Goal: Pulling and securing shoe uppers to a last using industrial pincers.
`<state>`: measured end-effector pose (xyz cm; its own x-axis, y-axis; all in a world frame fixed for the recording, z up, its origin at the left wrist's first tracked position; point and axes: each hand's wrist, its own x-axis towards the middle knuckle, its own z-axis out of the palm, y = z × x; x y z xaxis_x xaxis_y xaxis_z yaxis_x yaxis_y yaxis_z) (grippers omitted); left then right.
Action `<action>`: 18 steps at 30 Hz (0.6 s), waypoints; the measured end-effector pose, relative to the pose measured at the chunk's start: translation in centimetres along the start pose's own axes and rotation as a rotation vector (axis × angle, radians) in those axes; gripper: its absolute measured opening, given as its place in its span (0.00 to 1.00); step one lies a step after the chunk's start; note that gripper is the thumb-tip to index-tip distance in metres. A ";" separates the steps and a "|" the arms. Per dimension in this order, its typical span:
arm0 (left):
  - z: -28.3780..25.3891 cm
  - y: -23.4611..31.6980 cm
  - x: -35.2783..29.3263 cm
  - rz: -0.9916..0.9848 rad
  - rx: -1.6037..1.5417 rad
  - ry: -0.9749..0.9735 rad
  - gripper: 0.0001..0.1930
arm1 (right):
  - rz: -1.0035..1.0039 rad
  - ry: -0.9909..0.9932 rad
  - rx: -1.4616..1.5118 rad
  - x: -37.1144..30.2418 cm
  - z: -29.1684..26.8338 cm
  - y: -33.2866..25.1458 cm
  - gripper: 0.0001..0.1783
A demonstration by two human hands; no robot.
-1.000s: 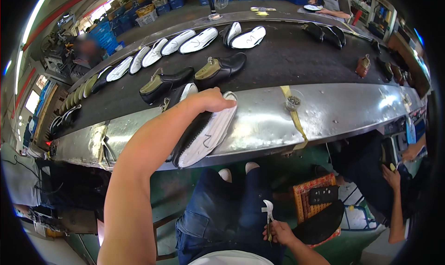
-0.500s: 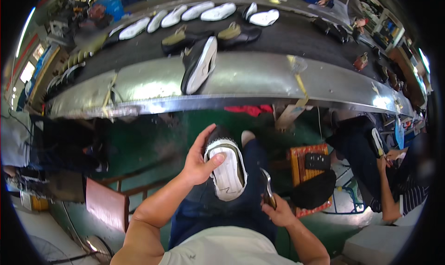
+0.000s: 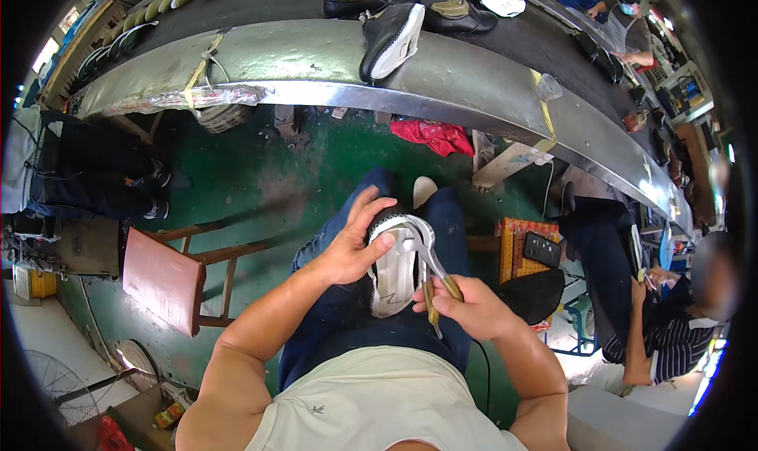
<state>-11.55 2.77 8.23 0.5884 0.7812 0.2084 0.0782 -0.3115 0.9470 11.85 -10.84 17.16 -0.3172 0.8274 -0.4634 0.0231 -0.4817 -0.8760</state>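
Observation:
My left hand [image 3: 353, 250] grips a shoe [image 3: 392, 284] above my lap, its white underside up and its thumb pressed on the sole. The shoe's dark toe end, with white stitching, points away from me. In my right hand [image 3: 478, 307] is a pair of pincers [image 3: 424, 248] with curved metal jaws and yellowish-brown handles. The handles stand apart in the grip. The curved jaws lie over the toe-end edge of the shoe's sole, right by my left thumb. Whether they bite on the edge cannot be made out.
Ahead runs a metal-edged conveyor bench [image 3: 308, 60], with a black shoe [image 3: 392, 44] tilted on its rim and several more behind. A pink-seated chair [image 3: 163, 281] stands left. At right are a stool [image 3: 512, 250] bearing a phone [image 3: 542, 248], and a seated co-worker [image 3: 667, 333].
My right hand has brought the pincers up and left, onto the shoe's toe end. The shoe stays in my left hand. The view has tipped down, showing more floor.

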 end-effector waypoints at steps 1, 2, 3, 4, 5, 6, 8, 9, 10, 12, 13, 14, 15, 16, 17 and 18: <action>-0.2 0.1 0.2 -0.001 -0.004 0.002 0.29 | 0.059 -0.048 0.094 0.2 -0.2 -0.7 0.17; -0.6 0.0 0.5 -0.009 -0.016 -0.027 0.28 | 0.176 -0.003 0.222 0.4 0.2 -2.0 0.15; -0.8 -0.1 0.7 -0.018 -0.028 -0.054 0.28 | 0.180 -0.004 0.219 1.0 -0.2 -2.1 0.15; -0.6 -0.2 0.9 -0.036 -0.075 -0.029 0.25 | 0.174 -0.009 0.100 1.6 -0.9 -1.8 0.14; -0.7 -0.7 1.0 -0.036 -0.077 -0.020 0.25 | 0.167 -0.021 -0.022 2.4 -1.4 -1.4 0.14; -0.6 -1.7 1.1 -0.025 -0.121 -0.003 0.24 | 0.129 0.032 -0.245 3.1 -1.6 -0.8 0.13; -0.3 -3.7 1.3 -0.015 -0.169 0.014 0.23 | -0.035 0.106 -0.459 5.2 -2.4 2.1 0.13; -0.2 -4.6 1.5 -0.034 -0.208 0.025 0.22 | -0.208 0.181 -0.668 6.3 -2.7 3.5 0.13; -0.3 -5.1 1.7 -0.053 -0.245 0.037 0.21 | -0.216 0.247 -0.693 7.1 -2.6 4.4 0.15; -0.7 -5.4 2.0 -0.060 -0.248 0.028 0.21 | -0.327 0.329 -0.753 8.0 -2.2 6.3 0.16; -0.9 -5.5 2.1 -0.066 -0.251 0.017 0.21 | -0.440 0.412 -0.808 8.3 -1.6 6.0 0.16; -1.2 -5.5 2.1 -0.069 -0.249 0.022 0.21 | -0.339 0.378 -0.793 8.0 -1.4 5.7 0.17; -1.4 -5.6 2.0 -0.109 -0.308 0.019 0.21 | -0.338 0.373 -0.792 7.5 -1.3 5.2 0.17; -1.5 -5.4 2.0 -0.148 -0.371 0.008 0.22 | -0.295 0.368 -0.875 6.7 -1.1 4.7 0.18; -1.5 -4.9 2.1 -0.152 -0.374 0.003 0.22 | -0.250 0.359 -0.955 6.0 -0.8 4.3 0.18; -1.5 -4.2 2.1 -0.175 -0.335 0.011 0.22 | -0.214 0.356 -0.982 5.5 -0.6 3.8 0.19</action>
<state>-11.88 6.54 5.06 0.5808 0.8132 0.0368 -0.0916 0.0204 0.9956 10.76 -7.98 11.25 -0.1136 0.9805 -0.1602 0.8045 -0.0038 -0.5939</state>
